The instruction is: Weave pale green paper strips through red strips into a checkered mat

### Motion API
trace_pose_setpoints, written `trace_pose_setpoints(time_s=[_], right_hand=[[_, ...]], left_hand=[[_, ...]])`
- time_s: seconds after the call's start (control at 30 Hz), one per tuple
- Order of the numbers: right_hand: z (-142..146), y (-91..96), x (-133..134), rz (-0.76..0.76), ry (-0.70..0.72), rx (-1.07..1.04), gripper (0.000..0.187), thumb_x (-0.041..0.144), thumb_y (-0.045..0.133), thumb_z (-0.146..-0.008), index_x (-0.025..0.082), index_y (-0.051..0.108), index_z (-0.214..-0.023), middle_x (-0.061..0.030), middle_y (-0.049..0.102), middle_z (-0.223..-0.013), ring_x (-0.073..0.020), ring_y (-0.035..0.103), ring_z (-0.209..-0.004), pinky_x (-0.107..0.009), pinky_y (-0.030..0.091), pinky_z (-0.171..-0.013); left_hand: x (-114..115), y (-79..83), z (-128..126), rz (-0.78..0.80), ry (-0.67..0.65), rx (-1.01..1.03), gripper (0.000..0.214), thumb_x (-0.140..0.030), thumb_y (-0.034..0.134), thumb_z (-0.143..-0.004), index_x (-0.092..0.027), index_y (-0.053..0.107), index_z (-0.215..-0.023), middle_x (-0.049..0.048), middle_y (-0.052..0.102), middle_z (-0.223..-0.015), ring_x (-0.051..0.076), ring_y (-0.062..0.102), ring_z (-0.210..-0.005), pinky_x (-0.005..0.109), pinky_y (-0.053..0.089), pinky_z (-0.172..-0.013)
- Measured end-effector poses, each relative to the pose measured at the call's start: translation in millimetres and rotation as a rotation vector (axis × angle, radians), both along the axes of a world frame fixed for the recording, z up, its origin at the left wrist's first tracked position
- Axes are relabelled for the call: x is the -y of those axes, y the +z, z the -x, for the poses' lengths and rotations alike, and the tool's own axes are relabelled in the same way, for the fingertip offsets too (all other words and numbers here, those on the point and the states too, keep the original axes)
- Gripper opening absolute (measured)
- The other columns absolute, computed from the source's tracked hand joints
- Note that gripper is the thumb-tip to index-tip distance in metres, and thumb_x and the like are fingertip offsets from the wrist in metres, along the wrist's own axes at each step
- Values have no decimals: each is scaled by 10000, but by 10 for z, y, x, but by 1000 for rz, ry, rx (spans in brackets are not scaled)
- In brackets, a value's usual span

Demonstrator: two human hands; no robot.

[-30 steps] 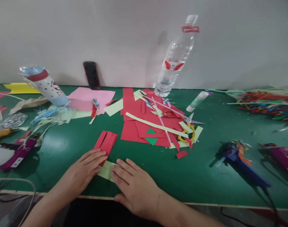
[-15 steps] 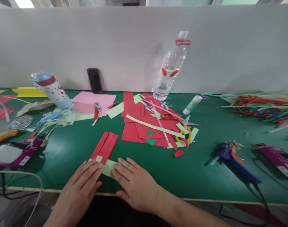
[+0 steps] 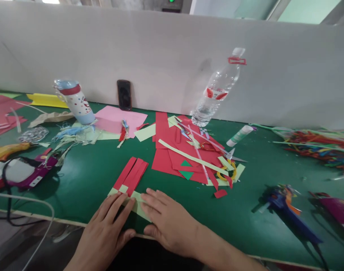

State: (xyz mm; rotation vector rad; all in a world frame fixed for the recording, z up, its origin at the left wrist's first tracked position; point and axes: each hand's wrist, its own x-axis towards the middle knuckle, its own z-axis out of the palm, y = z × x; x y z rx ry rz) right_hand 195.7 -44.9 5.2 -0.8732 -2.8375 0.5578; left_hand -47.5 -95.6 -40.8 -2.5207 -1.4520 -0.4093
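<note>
Both hands lie flat near the front edge of the green table. My left hand rests with fingers spread, its fingertips on a pale green paper strip. My right hand presses the right part of the same strip. Several red paper strips lie side by side, their near ends woven across the green strip just beyond my fingertips.
A heap of red and pale green paper scraps with scissors lies mid-table. Behind stand a clear bottle, a glue stick, a phone, a patterned cup. Glue guns lie right, another left; coloured sticks far right.
My left hand slid back toward the table edge, uncovering the near ends of the red strips on the green strip. The camera tilted up and shifted; my right hand stays on the strip.
</note>
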Motion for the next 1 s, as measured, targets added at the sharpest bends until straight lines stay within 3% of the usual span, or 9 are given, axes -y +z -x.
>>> trace_pose_setpoints(time_s=[0.23,0.4,0.63,0.8,1.0], right_hand=[[189,199,-522,-152,47,-18,421,274,393,-1042,84,549,-1383,-124,516,-1478,-269,323,-1461,-433,310,-1204],[343,149,-754,-129,169,5,352,270,456,-1022,156,618,-1313,-82,562,-1443,-253,382,-1429,-443,293,-1204],[344,1,-820,-58,177,27,311,318,513,-1008,209,646,-1267,-56,588,-1419,-233,433,-1398,-461,266,-1205],[322,-18,-810,-67,159,-11,308,329,494,-1014,222,648,-1258,-48,599,-1406,-213,424,-1405,-438,271,-1207],[331,-6,-821,-87,174,-15,314,252,463,-999,224,645,-1253,-59,606,-1396,-224,446,-1390,-449,306,-1188]], left_hand=[[21,-6,-4,16,49,57,561,-463,646,-857,-280,521,-1373,116,538,-1336,318,549,-1218,456,554,-940],[16,-52,-16,11,71,82,568,-476,660,-840,-298,530,-1363,110,549,-1297,313,569,-1188,452,564,-916],[7,-13,-46,-83,51,47,594,-525,656,-824,-281,552,-1356,88,621,-1229,303,564,-1190,450,503,-983],[31,75,-200,-232,9,49,475,-589,501,-914,-258,656,-1216,37,674,-1171,232,553,-1170,349,382,-1099],[35,20,-385,-259,12,79,339,-424,528,-937,-258,682,-1189,5,695,-1162,210,566,-1131,312,394,-1059]])
